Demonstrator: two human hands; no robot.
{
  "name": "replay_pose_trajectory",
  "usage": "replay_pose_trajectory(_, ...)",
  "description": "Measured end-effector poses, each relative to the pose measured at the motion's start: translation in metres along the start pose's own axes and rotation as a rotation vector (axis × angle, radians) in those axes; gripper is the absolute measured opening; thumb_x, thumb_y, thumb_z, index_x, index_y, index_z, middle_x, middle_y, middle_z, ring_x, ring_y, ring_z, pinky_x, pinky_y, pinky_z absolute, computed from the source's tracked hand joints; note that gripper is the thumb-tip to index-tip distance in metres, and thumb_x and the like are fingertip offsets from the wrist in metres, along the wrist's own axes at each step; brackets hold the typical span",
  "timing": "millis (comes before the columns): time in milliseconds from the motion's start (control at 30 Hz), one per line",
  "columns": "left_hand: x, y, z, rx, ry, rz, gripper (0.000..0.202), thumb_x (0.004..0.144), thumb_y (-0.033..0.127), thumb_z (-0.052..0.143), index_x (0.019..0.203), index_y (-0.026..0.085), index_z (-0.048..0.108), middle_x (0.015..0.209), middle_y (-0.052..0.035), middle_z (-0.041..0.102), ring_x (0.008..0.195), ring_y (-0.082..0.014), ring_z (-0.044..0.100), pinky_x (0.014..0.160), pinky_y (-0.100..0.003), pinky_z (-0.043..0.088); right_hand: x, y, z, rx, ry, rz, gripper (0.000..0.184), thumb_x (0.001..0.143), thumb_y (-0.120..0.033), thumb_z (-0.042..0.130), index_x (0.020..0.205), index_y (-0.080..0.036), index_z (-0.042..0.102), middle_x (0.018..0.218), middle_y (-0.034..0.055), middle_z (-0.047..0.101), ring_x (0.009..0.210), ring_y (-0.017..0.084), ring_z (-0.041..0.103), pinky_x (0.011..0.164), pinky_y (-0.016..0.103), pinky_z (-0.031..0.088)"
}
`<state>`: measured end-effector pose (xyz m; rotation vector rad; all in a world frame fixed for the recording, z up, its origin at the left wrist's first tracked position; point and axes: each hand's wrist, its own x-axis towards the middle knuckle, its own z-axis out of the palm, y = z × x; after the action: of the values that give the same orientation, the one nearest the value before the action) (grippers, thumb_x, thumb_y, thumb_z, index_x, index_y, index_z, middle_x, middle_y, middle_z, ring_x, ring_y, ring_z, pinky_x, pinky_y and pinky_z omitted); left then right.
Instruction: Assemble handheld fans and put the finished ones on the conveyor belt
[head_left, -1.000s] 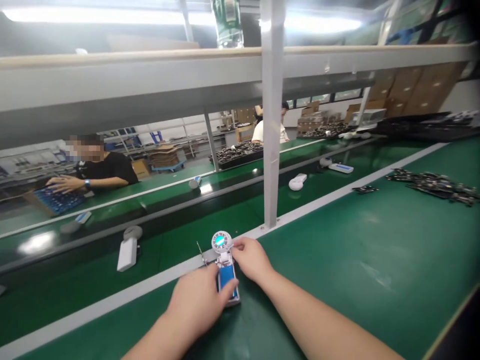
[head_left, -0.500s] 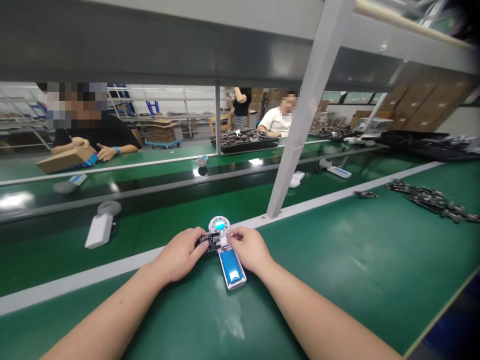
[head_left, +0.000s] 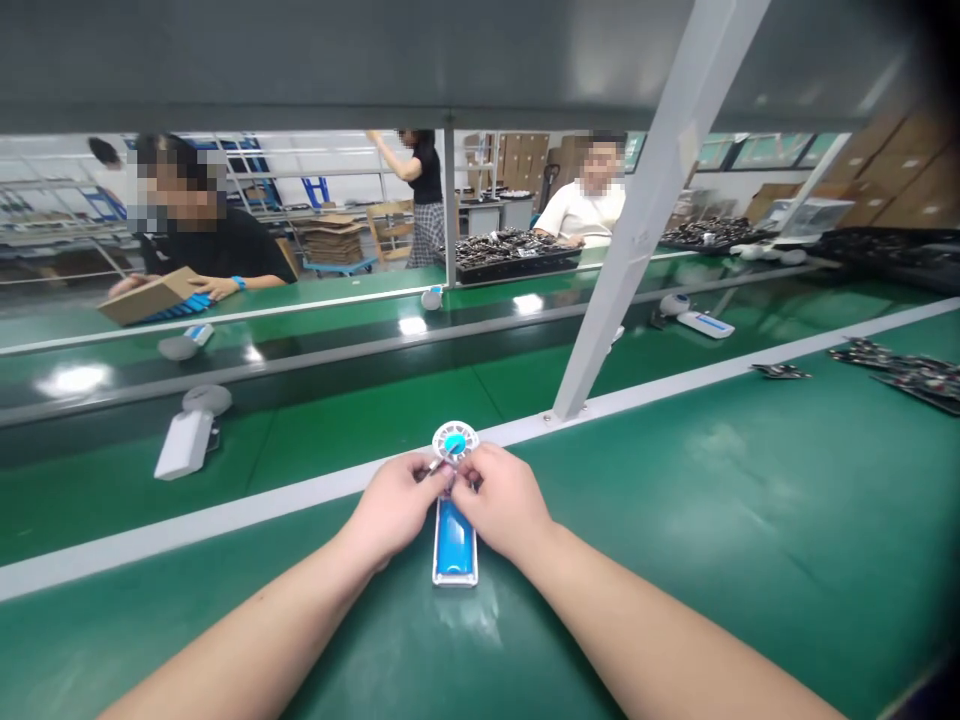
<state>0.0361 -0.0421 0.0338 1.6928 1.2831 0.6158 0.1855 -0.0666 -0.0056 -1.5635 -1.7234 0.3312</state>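
A handheld fan with its white casing (head_left: 455,580) open lies on the green worktop in front of me. A blue battery (head_left: 456,540) fills its handle, and the round fan head (head_left: 466,428) with a turquoise centre points away from me. At the neck, my left hand (head_left: 397,505) is closed in a pinch on a small dark circuit board (head_left: 435,464), seen nearly edge-on. Against it, my right hand (head_left: 508,495) is closed too, its thumb and fingertips pressed together at the neck. What those fingertips grip is hidden.
Beyond a pale rail (head_left: 300,505) runs a green belt with a white fan (head_left: 184,445) and others. A slanted metal post (head_left: 622,250) rises at the right of my hands. Circuit boards (head_left: 919,370) lie piled at right. Across the line, a person holds a cardboard box (head_left: 154,297).
Both hands have drawn together over the fan's neck. The circuit board has tipped from flat to nearly edge-on, and the fan now lies straighter. My view has shifted slightly.
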Motion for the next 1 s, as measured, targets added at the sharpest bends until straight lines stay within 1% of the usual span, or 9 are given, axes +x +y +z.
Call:
replay_pose_trajectory(167, 0.002, -0.003, 0.009, -0.063, 0.002, -0.006, 0.021, 0.079, 0.033, 0.060, 0.082, 0.015, 0.071, 0.088, -0.0059, 0.074, 0.086, -0.0243, 0.066, 0.077, -0.030, 0.046, -0.004, 0.005, 0.005, -0.114, 0.017, -0.071, 0.010, 0.080, -0.018, 0.054, 0.073, -0.020, 0.061, 0.079, 0.0036, 0.064, 0.078, 0.019, 0.059, 0.070, 0.029, 0.040)
replay_pose_trajectory(300, 0.006, -0.007, 0.015, -0.103, 0.124, -0.058, 0.017, 0.073, 0.020, 0.060, 0.082, 0.013, 0.072, 0.082, -0.0066, 0.074, 0.080, -0.0224, 0.067, 0.069, -0.027, 0.047, -0.005, 0.019, 0.017, -0.122, -0.017, -0.135, 0.018, 0.085, -0.022, 0.049, 0.072, -0.023, 0.062, 0.077, 0.0033, 0.065, 0.075, 0.020, 0.061, 0.068, 0.031, 0.043)
replay_pose_trajectory(400, 0.005, -0.008, 0.015, -0.143, 0.198, -0.089, 0.020, 0.065, 0.014, 0.061, 0.080, 0.012, 0.074, 0.080, -0.0061, 0.075, 0.078, -0.0219, 0.067, 0.063, -0.026, 0.047, -0.004, 0.023, 0.026, -0.126, 0.019, -0.182, 0.019, 0.083, -0.024, 0.049, 0.069, -0.025, 0.062, 0.077, 0.0036, 0.066, 0.072, 0.021, 0.063, 0.065, 0.032, 0.046)
replay_pose_trajectory(500, 0.001, -0.009, 0.014, -0.181, 0.231, -0.109, 0.022, 0.061, 0.012, 0.062, 0.080, 0.013, 0.074, 0.080, -0.0068, 0.075, 0.078, -0.0233, 0.068, 0.061, -0.026, 0.046, -0.005, 0.019, 0.024, -0.140, 0.019, -0.165, 0.021, 0.082, -0.027, 0.049, 0.065, -0.026, 0.061, 0.073, 0.0036, 0.065, 0.066, 0.021, 0.064, 0.059, 0.032, 0.047)
replay_pose_trajectory(600, 0.000, -0.012, 0.013, -0.199, 0.243, -0.094, 0.024, 0.062, 0.013, 0.063, 0.083, 0.012, 0.075, 0.083, -0.0075, 0.075, 0.082, -0.0235, 0.068, 0.066, -0.027, 0.047, -0.007, 0.015, 0.016, -0.082, -0.056, -0.115, 0.023, 0.086, -0.030, 0.047, 0.071, -0.028, 0.065, 0.079, 0.0030, 0.067, 0.070, 0.020, 0.065, 0.060, 0.030, 0.049)
replay_pose_trajectory(700, 0.004, -0.016, 0.013, -0.196, 0.240, -0.067, 0.025, 0.065, 0.017, 0.065, 0.088, 0.011, 0.075, 0.085, -0.0078, 0.075, 0.082, -0.0227, 0.068, 0.070, -0.027, 0.049, -0.004, 0.017, 0.011, 0.004, -0.122, -0.097, 0.022, 0.089, -0.033, 0.047, 0.082, -0.031, 0.068, 0.088, 0.0022, 0.067, 0.077, 0.019, 0.065, 0.064, 0.029, 0.050)
replay_pose_trajectory(833, 0.006, -0.020, 0.010, -0.171, 0.198, -0.020, 0.023, 0.067, 0.016, 0.065, 0.088, 0.012, 0.074, 0.087, -0.0078, 0.075, 0.084, -0.0224, 0.069, 0.073, -0.028, 0.050, 0.001, 0.017, 0.012, 0.059, -0.152, -0.057, 0.019, 0.086, -0.029, 0.049, 0.077, -0.026, 0.065, 0.083, 0.0018, 0.065, 0.073, 0.019, 0.062, 0.063, 0.028, 0.047)
replay_pose_trajectory(933, -0.002, -0.015, 0.006, -0.159, 0.108, 0.030, 0.023, 0.071, 0.019, 0.065, 0.092, 0.013, 0.073, 0.093, -0.0073, 0.075, 0.089, -0.0220, 0.068, 0.081, -0.029, 0.050, -0.002, 0.005, 0.009, 0.114, -0.105, -0.002, 0.014, 0.079, -0.022, 0.052, 0.068, -0.021, 0.059, 0.075, 0.0017, 0.062, 0.070, 0.018, 0.059, 0.063, 0.027, 0.044)
replay_pose_trajectory(1000, -0.006, -0.011, 0.001, -0.119, 0.048, 0.074, 0.025, 0.078, 0.027, 0.063, 0.097, 0.016, 0.074, 0.099, -0.0069, 0.074, 0.096, -0.0224, 0.066, 0.090, -0.031, 0.047, -0.004, -0.004, 0.006, 0.163, -0.051, 0.045, 0.010, 0.074, -0.018, 0.054, 0.064, -0.020, 0.056, 0.070, 0.0011, 0.060, 0.068, 0.017, 0.058, 0.062, 0.026, 0.041)
